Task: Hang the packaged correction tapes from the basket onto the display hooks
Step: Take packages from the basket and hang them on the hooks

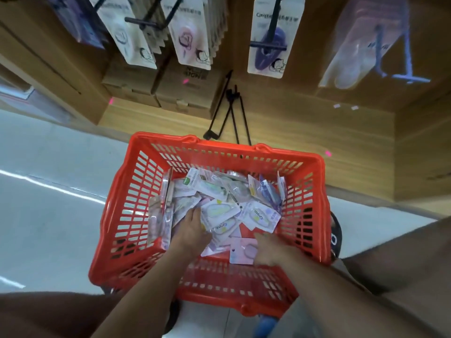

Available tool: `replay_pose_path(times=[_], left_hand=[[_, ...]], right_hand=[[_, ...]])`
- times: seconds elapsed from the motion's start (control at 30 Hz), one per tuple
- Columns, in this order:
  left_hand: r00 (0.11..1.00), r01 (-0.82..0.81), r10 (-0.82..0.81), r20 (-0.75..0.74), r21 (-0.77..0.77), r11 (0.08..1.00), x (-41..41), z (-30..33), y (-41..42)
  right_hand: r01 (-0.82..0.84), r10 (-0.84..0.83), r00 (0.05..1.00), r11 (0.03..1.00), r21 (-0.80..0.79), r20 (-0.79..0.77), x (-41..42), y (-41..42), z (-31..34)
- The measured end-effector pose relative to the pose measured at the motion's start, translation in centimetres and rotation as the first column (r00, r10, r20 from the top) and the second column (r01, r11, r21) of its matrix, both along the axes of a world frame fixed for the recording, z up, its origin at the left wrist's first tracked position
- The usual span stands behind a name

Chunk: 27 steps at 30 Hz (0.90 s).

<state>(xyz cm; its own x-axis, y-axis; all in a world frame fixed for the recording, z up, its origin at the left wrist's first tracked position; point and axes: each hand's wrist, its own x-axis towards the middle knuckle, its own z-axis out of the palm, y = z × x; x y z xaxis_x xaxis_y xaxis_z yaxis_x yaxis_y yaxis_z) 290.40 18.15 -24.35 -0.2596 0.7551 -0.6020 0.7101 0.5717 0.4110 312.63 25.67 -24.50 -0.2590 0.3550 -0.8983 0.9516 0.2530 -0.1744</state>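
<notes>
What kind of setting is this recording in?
Most likely a stationery aisle in a shop. Carded packs hang on black display hooks against a wooden wall panel, a red shopping basket holds loose packaged correction tapes, and cardboard stock boxes sit below.

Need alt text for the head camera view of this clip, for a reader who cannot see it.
Both hands, left hand and right hand, reach into a red basket holding a loose pile of packaged correction tapes. Above, more packages hang on black display hooks on a wooden wall.
</notes>
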Motion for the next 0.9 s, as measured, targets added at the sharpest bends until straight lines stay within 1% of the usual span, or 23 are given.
replay_pose_path(times=[0.07,0.13,0.2,0.27,0.3,0.37,0.47,0.6,0.77,0.83,0.9], left_hand=[[0.999,-0.018,0.018,-0.028,-0.024,1.0,0.0,-0.1,0.6],[0.998,-0.054,0.051,-0.038,-0.076,0.996,0.0,-0.3,0.9],[0.997,-0.072,0.067,-0.045,-0.113,0.991,0.0,-0.6,0.9],[0.995,-0.091,0.086,-0.046,-0.12,0.989,0.0,-0.9,0.8],[0.994,-0.107,0.102,-0.043,-0.129,0.986,0.1,-1.0,0.8],[0.993,-0.116,0.111,-0.043,-0.154,0.981,0.3,-0.9,1.0],[0.995,-0.081,0.069,-0.077,-0.163,0.983,0.9,-0.7,1.1],[0.972,0.053,-0.091,-0.217,-0.173,0.984,1.0,-1.1,0.8],[0.971,0.098,-0.133,-0.2,-0.178,0.979,1.1,-1.5,0.9],[0.958,0.152,-0.189,-0.216,-0.178,0.972,1.5,-1.5,0.8],[0.932,0.22,-0.264,-0.247,-0.189,0.957,1.8,-1.6,0.8]], right_hand=[[0.055,-0.055,0.998,0.998,0.006,-0.032,-0.2,0.4,-0.1],[0.122,-0.117,0.989,0.991,0.049,-0.095,-0.8,0.8,0.0],[0.157,-0.133,0.981,0.972,0.173,-0.142,-1.4,1.3,0.3],[0.165,-0.109,0.979,0.916,0.364,-0.17,-1.9,1.9,0.8],[0.181,-0.108,0.977,0.882,0.435,-0.186,-2.0,2.2,1.0],[0.182,-0.1,0.977,0.851,0.492,-0.189,-2.0,2.5,1.1],[0.131,-0.073,0.987,0.878,0.461,-0.142,-2.0,2.2,0.7],[0.155,-0.103,0.985,0.881,0.446,-0.139,-2.0,1.4,0.0],[0.16,-0.116,0.986,0.874,0.459,-0.122,-2.3,1.5,-0.1],[0.163,-0.134,0.986,0.889,0.429,-0.095,-2.2,1.7,-0.1],[0.201,-0.188,0.98,0.907,0.37,-0.072,-1.9,1.7,-0.1]])
